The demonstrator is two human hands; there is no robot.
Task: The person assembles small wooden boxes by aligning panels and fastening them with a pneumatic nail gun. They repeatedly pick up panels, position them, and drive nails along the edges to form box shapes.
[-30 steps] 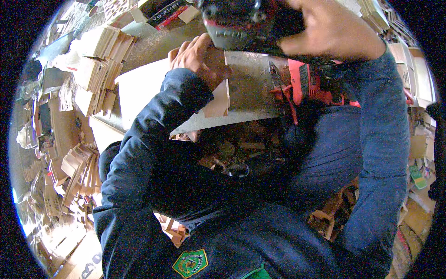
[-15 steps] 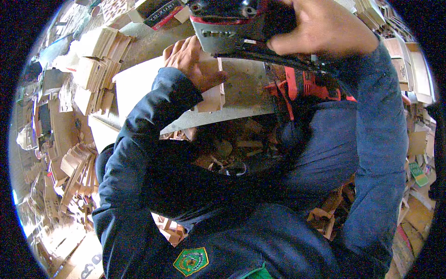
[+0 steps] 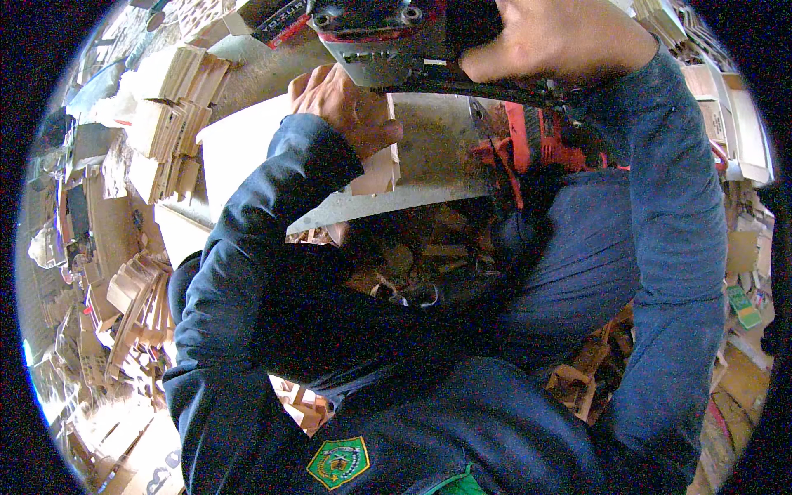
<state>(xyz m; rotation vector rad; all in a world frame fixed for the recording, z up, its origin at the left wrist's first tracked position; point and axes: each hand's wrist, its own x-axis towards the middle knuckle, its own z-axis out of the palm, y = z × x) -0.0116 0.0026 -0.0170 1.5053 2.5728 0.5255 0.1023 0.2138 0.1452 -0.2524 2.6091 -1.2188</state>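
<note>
My right hand [image 3: 561, 37] is wrapped round the grip of a nail gun [image 3: 379, 62], which has a grey metal head and a long dark magazine reaching to the right. The grip is partly cut off at the top edge. Just left of and below the tool's head, my left hand [image 3: 346, 111] clasps a pale wooden piece [image 3: 381, 175], thumb pointing right. Most of that piece is under the hand and sleeve. It rests on a grey worktop [image 3: 441, 161]. The tool's head hides the spot beneath it, so I cannot tell whether it touches the wood.
A red power tool [image 3: 536, 136] lies at the worktop's right, close to my knee. A white board [image 3: 243, 153] is under my left forearm. Stacked wooden pieces [image 3: 177, 107] stand at the far left, with more piled wood [image 3: 136, 305] nearer. Wood scraps [image 3: 577, 384] lie below.
The nail gun and my right hand have shifted a little to the left and slightly upward in view. My left hand stays on the wooden piece, nearly still.
</note>
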